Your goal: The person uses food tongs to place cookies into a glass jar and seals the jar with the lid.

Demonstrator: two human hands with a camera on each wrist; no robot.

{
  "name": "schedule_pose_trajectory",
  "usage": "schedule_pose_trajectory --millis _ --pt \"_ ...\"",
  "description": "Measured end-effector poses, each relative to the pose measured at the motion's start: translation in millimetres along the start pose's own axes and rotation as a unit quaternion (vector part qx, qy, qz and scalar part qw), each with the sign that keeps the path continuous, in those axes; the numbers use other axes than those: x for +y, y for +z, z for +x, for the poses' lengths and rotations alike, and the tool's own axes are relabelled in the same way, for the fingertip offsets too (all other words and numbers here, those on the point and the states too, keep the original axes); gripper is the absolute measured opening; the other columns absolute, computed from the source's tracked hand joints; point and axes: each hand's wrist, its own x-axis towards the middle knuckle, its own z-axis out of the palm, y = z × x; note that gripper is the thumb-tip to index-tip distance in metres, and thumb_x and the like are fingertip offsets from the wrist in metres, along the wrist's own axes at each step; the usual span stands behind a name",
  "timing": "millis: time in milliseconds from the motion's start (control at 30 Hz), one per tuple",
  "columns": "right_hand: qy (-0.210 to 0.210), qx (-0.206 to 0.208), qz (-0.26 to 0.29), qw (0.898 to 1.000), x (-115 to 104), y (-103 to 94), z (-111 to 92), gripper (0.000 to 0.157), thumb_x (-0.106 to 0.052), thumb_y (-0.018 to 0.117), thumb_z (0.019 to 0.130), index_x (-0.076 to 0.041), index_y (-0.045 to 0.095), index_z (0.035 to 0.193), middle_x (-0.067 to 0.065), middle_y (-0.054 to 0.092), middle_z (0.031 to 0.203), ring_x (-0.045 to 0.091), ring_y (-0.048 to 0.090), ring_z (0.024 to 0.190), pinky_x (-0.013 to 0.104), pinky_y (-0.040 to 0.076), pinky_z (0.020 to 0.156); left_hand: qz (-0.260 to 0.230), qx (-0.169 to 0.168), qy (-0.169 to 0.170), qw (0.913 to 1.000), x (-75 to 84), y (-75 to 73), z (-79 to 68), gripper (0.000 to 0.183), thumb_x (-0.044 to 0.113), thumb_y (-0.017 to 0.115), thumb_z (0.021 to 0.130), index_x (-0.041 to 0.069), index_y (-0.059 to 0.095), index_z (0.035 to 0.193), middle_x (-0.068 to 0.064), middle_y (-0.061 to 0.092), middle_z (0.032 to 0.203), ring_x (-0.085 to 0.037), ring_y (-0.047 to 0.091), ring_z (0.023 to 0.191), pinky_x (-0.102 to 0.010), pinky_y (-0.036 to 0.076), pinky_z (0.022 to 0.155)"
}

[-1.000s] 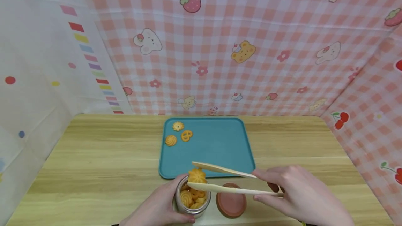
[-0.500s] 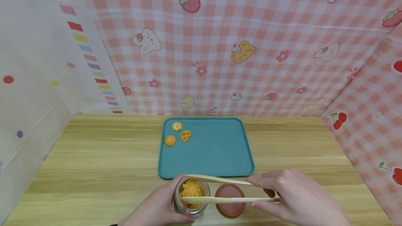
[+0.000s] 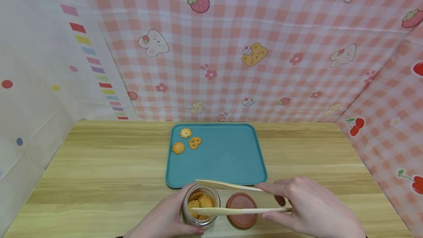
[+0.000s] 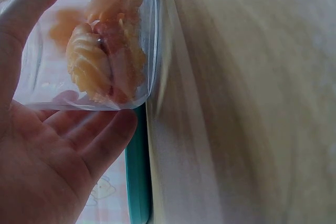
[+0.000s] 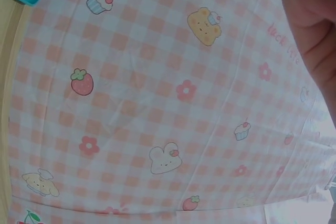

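A clear jar (image 3: 200, 222) with cookies (image 3: 205, 200) inside stands at the front of the table, gripped round its side by my left hand (image 3: 166, 214). The left wrist view shows the jar wall (image 4: 44, 95) between thumb and fingers, and ridged cookies (image 4: 86, 64) gathered at its bottom. My right hand (image 3: 307, 205) holds wooden tongs (image 3: 228, 211) between thumb and fingers, their arms spread apart. One arm crosses over the jar mouth; the other reaches its far rim. Nothing is pinched between the tips. The right wrist view catches only part of the hand (image 5: 315, 24).
A reddish-brown round lid (image 3: 242, 221) lies right of the jar, partly under the tongs. Behind them is a teal tray (image 3: 228, 161) bearing two round cookies (image 3: 178, 148) and a pretzel (image 3: 195, 143). Patterned cloth (image 3: 211, 47) walls the back and sides.
The tongs came down to the jar mouth and spread. A flower-shaped cookie that was between their tips at the rim is now lower, among the cookies in the jar.
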Motion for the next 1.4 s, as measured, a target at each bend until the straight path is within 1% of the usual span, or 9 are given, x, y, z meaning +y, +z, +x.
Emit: schedule_pose_trajectory --millis 167,233,333,567,733,867,1000,1133,1400 --pt "0.007 0.041 -0.036 0.999 2.6 0.8 1.5 0.043 -0.054 0.066 0.083 -0.031 0.068 0.12 -0.027 0.039 0.072 -0.007 0.029 0.052 0.009 0.027 0.046 -0.009 -0.001 0.011 0.9999 -0.1 0.3 1.3 0.086 0.045 0.085 0.065 0.035 0.042 0.138 0.019 0.055 0.122 -0.004 0.054 0.107 -0.033 0.045 0.094" --pt "0.013 0.055 -0.038 0.998 4.4 1.4 4.1 0.043 -0.054 0.066 0.083 -0.031 0.068 0.118 -0.027 0.038 0.071 -0.007 0.026 0.051 0.01 0.025 0.044 -0.01 -0.001 0.014 0.9998 -0.3 0.7 1.1 0.085 0.045 0.085 0.065 0.035 0.042 0.138 0.019 0.055 0.122 -0.003 0.054 0.107 -0.032 0.045 0.094" --pt "0.029 0.062 -0.034 0.997 7.8 3.1 9.0 0.041 -0.054 0.065 0.083 -0.03 0.069 0.115 -0.026 0.038 0.068 -0.006 0.027 0.05 0.012 0.027 0.044 -0.009 0.001 0.014 0.9999 -0.9 1.1 1.0 0.085 0.045 0.085 0.064 0.034 0.043 0.137 0.019 0.055 0.122 -0.003 0.054 0.108 -0.032 0.044 0.095" --pt "0.074 0.05 -0.057 0.994 14.3 10.5 20.0 0.044 -0.059 0.062 0.083 -0.03 0.07 0.116 -0.024 0.038 0.063 -0.005 0.028 0.047 0.016 0.026 0.042 -0.007 0.003 0.012 0.9999 -2.4 0.4 0.5 0.087 0.046 0.085 0.064 0.034 0.041 0.139 0.016 0.055 0.126 -0.004 0.053 0.112 -0.034 0.043 0.097" --pt "0.082 0.045 -0.059 0.994 17.5 16.6 28.6 0.046 -0.057 0.065 0.083 -0.026 0.071 0.116 -0.023 0.038 0.061 -0.004 0.029 0.048 0.017 0.027 0.043 -0.002 0.002 0.007 1.0 -1.9 0.5 0.6 0.088 0.047 0.085 0.064 0.034 0.041 0.139 0.017 0.054 0.126 -0.004 0.053 0.112 -0.035 0.043 0.097" --pt "0.094 0.049 -0.065 0.992 20.5 22.2 34.7 0.045 -0.056 0.066 0.082 -0.027 0.07 0.116 -0.021 0.037 0.059 -0.003 0.031 0.049 0.018 0.028 0.044 0.006 0.003 0.003 1.0 -1.2 0.6 0.7 0.088 0.049 0.084 0.063 0.035 0.041 0.139 0.018 0.054 0.125 -0.004 0.052 0.111 -0.034 0.043 0.097" --pt "0.106 0.045 -0.065 0.991 23.4 27.5 39.4 0.042 -0.056 0.066 0.082 -0.029 0.069 0.113 -0.019 0.035 0.057 -0.001 0.03 0.048 0.019 0.026 0.044 0.012 0.008 0.009 0.9998 -1.0 0.8 0.6 0.088 0.048 0.084 0.064 0.035 0.041 0.139 0.018 0.054 0.124 -0.004 0.053 0.111 -0.034 0.044 0.096" --pt "0.111 0.038 -0.07 0.991 24.7 32.9 44.4 0.04 -0.055 0.067 0.081 -0.028 0.069 0.111 -0.018 0.035 0.056 0.0 0.029 0.048 0.02 0.024 0.045 0.014 0.015 0.019 0.9996 -1.0 1.1 0.2 0.087 0.047 0.085 0.064 0.033 0.042 0.138 0.017 0.055 0.124 -0.004 0.053 0.11 -0.033 0.044 0.096" --pt "0.131 0.048 -0.083 0.987 25.6 45.5 61.7 0.044 -0.052 0.069 0.081 -0.024 0.069 0.114 -0.017 0.037 0.053 0.002 0.034 0.046 0.023 0.028 0.042 0.017 0.014 0.02 0.9995 -1.5 1.2 0.1 0.085 0.049 0.084 0.064 0.033 0.042 0.137 0.019 0.055 0.123 -0.004 0.053 0.11 -0.033 0.043 0.097"
